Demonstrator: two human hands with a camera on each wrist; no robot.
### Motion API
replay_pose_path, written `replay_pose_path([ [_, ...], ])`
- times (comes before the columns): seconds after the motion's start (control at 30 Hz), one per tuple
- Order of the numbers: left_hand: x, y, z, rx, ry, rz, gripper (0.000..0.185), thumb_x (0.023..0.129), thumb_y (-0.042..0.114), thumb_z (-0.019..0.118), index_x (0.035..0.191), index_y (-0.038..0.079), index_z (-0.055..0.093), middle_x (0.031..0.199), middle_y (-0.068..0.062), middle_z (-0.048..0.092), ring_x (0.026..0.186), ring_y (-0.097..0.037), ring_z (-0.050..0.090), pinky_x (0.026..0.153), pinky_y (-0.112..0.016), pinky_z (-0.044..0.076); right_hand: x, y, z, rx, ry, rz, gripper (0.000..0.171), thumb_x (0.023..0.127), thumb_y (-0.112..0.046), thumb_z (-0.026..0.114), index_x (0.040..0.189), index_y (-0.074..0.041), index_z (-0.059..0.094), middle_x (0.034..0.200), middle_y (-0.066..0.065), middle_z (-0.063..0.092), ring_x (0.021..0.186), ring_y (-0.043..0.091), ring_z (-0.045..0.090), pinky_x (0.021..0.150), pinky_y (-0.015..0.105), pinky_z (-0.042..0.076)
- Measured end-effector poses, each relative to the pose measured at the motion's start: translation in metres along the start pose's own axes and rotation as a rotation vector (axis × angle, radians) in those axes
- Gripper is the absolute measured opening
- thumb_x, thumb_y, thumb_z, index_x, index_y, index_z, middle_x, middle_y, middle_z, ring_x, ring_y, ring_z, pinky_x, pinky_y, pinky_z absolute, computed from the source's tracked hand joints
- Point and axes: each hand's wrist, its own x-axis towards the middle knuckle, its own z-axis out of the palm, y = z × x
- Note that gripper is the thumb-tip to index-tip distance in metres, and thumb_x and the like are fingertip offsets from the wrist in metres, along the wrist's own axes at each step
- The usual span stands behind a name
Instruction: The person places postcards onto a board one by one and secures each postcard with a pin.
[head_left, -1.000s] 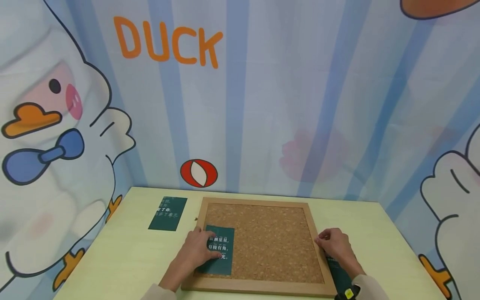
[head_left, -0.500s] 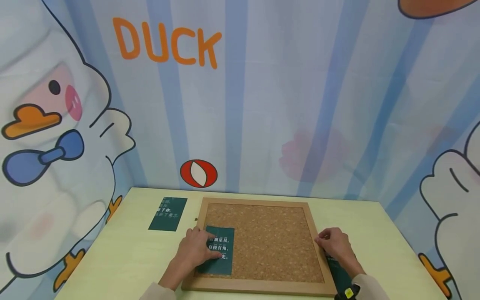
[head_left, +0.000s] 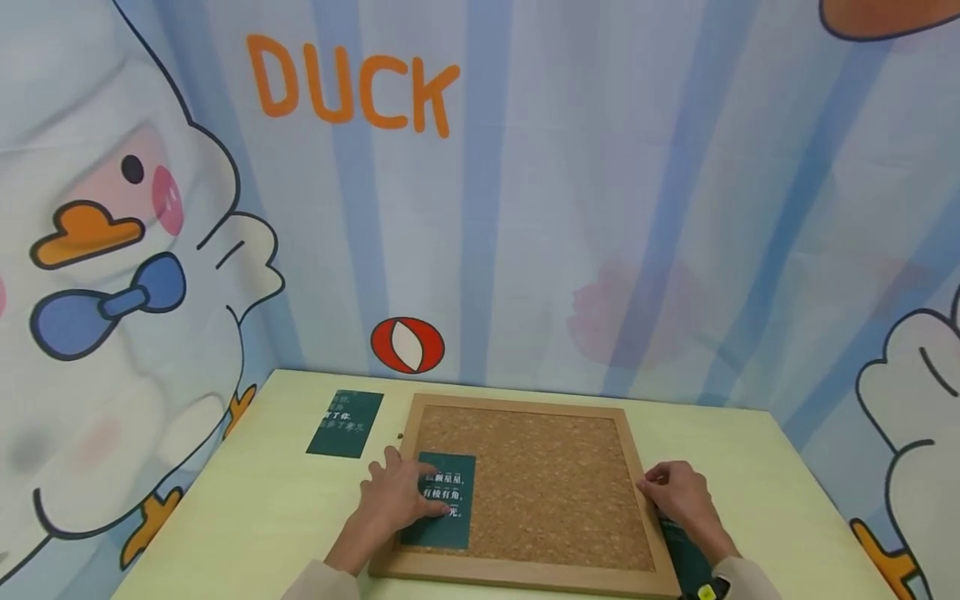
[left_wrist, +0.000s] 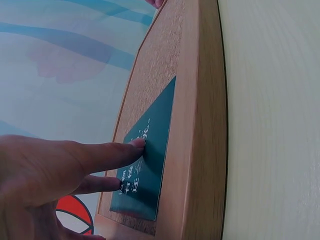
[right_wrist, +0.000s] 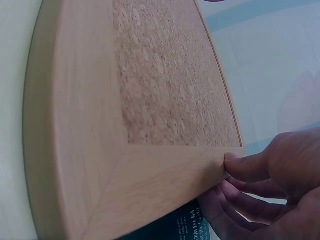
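- I see my left hand (head_left: pixel 393 498), fingers spread flat, pressing the dark green printed card (head_left: pixel 442 510) onto the square wood-framed cork board (head_left: pixel 540 483).
- My right hand (head_left: pixel 678 500), fingers curled, grips the frame's right edge.

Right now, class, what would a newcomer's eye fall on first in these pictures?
First the orange word DUCK on the striped backdrop, above a cartoon duck at the left. On the table lies a framed cork board; the left hand presses a green card onto it, while the right hand touches its right frame.
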Motion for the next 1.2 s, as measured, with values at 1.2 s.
replay_pose_path([
  [1.2,-0.003,-0.01,0.002,-0.122,-0.052,-0.003,0.072,0.075,0.049,0.092,0.134,0.014,0.071,0.118,-0.027,0.051,0.108,-0.046,0.049,0.083,-0.063,0.053,0.015,0.054,-0.039,-0.224,-0.026,-0.29,0.021,0.096,-0.015,0.074,0.11,0.0,0.073,0.095,0.011,0.07,0.082,0.026,0.065,0.065,0.043,0.055],
])
